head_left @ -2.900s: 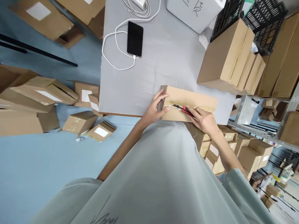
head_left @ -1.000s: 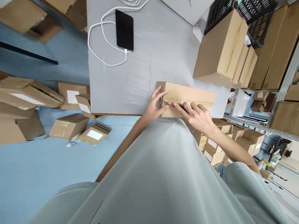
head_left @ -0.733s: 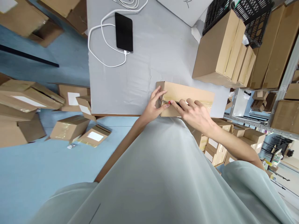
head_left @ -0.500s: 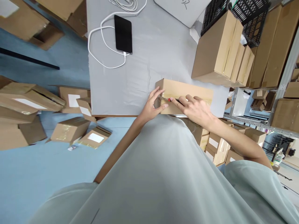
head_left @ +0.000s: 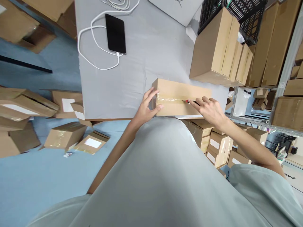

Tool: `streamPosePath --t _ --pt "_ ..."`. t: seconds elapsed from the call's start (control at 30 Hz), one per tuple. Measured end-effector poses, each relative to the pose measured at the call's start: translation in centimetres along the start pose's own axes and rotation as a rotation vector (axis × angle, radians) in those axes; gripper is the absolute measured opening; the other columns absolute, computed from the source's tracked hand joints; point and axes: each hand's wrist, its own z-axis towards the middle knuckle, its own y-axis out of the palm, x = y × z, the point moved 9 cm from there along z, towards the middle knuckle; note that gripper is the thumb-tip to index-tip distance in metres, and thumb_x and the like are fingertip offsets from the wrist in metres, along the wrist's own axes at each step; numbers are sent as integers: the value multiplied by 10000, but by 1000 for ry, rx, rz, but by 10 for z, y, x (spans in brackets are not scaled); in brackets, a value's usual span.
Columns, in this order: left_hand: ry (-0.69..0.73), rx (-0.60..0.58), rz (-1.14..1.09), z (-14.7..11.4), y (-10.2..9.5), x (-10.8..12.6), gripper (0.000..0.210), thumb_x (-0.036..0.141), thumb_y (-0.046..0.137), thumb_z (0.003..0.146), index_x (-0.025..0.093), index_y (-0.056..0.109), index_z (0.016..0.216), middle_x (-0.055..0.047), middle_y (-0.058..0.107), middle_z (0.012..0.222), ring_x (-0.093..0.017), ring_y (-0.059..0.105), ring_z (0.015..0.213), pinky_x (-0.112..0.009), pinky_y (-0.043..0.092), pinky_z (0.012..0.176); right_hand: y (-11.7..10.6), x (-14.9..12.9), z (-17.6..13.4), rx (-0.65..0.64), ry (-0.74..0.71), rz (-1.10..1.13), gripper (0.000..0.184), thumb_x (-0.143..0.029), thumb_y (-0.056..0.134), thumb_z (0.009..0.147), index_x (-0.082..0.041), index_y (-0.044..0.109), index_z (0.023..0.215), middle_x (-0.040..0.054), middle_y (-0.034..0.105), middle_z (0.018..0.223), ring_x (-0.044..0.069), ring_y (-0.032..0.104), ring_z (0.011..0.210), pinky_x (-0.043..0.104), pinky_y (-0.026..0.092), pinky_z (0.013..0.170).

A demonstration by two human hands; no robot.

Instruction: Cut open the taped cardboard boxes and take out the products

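A long cardboard box (head_left: 175,89) lies near the front edge of the grey table, with clear tape (head_left: 169,99) along the seam on its upper face. My left hand (head_left: 145,108) grips the box's left end, thumb and fingers spread around the corner. In my closed right hand (head_left: 210,110) is a slim dark box cutter (head_left: 187,101) with a red end, mostly covered by the fingers. Its tip rests on the taped seam, right of the middle of the box.
A black phone (head_left: 115,34) on a white cable (head_left: 93,23) lies at the back left of the table (head_left: 106,94). Several cardboard boxes (head_left: 207,50) stand at the right beside a black crate (head_left: 247,15). More boxes (head_left: 65,135) lie on the blue floor.
My right hand has moved the box cutter rightward along the taped seam, away from my left hand. My left hand keeps its hold on the box end. The whole view has shifted slightly.
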Motion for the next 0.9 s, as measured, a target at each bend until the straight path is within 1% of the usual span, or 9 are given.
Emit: streamPosePath --t 0.13,0.3,0.43,0.47,0.53,0.6,0.67,0.77,0.9 --pt "-1 22 0 4 -2 -7 872 790 745 951 344 542 1672 -141 408 1819 -413 365 1718 -622 439 1355 22 34 -24 -30 49 1 617 -4 537 1046 -243 621 1609 118 792 1095 273 624 957 389 389 706" --pt "-3 62 -6 3 -2 -17 812 742 782 961 399 545 1657 -77 417 1823 -426 405 1691 -696 426 1355 46 69 -49 -21 55 16 700 6 538 1040 -305 584 1665 90 795 1135 263 607 956 385 389 731" --pt "-39 117 1 2 -2 -28 825 752 804 937 459 522 1654 -18 454 1807 -414 472 1652 -680 449 1345 68 101 -71 -24 58 -9 691 -9 547 1043 -290 576 1674 89 794 1112 255 603 946 375 384 718" --pt "-59 135 4 2 -3 -30 847 773 818 911 459 532 1643 -21 472 1798 -417 494 1638 -678 455 1339 74 109 -77 -18 58 -10 680 -16 546 1048 -289 578 1671 87 796 1111 251 606 943 371 385 707" --pt "-107 173 2 2 -4 -33 933 827 836 849 418 546 1635 -65 512 1774 -424 541 1602 -681 469 1323 86 126 -89 4 65 6 666 -27 547 1057 -295 580 1667 80 804 1105 242 613 926 363 387 679" --pt "-156 223 3 2 -5 -31 1043 875 848 786 347 554 1636 -126 580 1716 -419 598 1551 -671 494 1303 99 140 -99 37 70 39 661 -35 551 1066 -309 583 1666 67 812 1085 232 618 898 356 386 650" --pt "-199 292 19 1 -6 -25 1093 870 877 745 295 570 1623 -151 648 1647 -402 636 1510 -655 505 1295 114 151 -106 80 70 83 664 -34 558 1073 -329 586 1667 54 821 1082 221 624 880 347 391 639" --pt "-242 379 66 -1 -7 -13 1054 767 943 711 286 606 1586 -133 677 1624 -386 625 1520 -657 471 1318 137 162 -106 163 71 162 661 -27 573 1082 -359 606 1654 39 832 1117 208 638 888 331 413 658" --pt "-286 398 140 0 -6 -5 950 642 912 754 317 590 1586 -91 663 1651 -358 622 1530 -659 439 1337 173 175 -97 274 74 270 622 -27 544 1112 -378 650 1614 14 847 1146 186 651 889 311 421 666"
